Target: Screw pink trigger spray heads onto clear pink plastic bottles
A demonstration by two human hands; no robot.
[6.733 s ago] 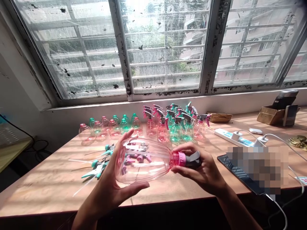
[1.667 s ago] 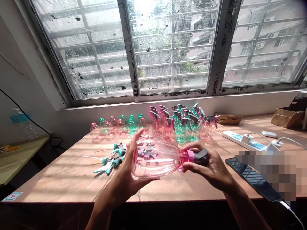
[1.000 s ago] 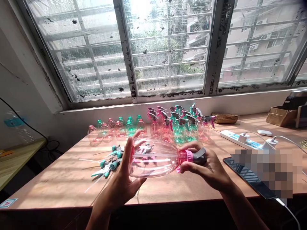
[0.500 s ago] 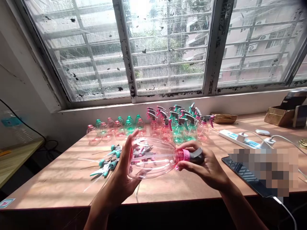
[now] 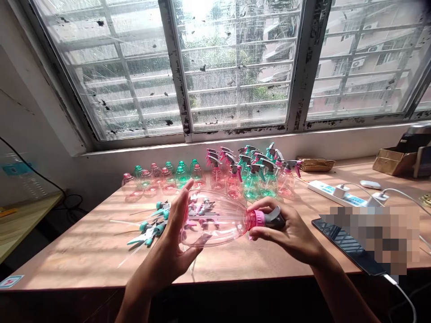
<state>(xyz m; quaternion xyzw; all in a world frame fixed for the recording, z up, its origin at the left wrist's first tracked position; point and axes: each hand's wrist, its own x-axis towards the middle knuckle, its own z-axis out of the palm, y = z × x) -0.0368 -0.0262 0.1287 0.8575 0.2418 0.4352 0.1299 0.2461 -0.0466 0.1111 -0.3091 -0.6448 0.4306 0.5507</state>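
A clear pink spray bottle (image 5: 215, 224) lies sideways in the air above the table, held between both hands. My left hand (image 5: 175, 237) wraps round its broad base. At the neck, my right hand (image 5: 289, 229) grips the pink collar and the grey spray head (image 5: 274, 219). A thin dip tube shows through the bottle wall. Behind and below it, loose teal spray heads (image 5: 153, 226) with thin tubes are scattered on the tabletop, and pink ones are seen through the bottle.
Pink and green bottles without heads (image 5: 168, 177) stand at the back left. Several bottles with spray heads (image 5: 252, 179) are grouped beside them. On the right lie a power strip (image 5: 336, 193), a dark tablet (image 5: 346, 246) and a cardboard box (image 5: 393, 161), with cables running across the table (image 5: 84, 251).
Both hands still hold the spray bottle in nearly the same pose. The bottle has shifted very slightly, and the whole view has moved a little.
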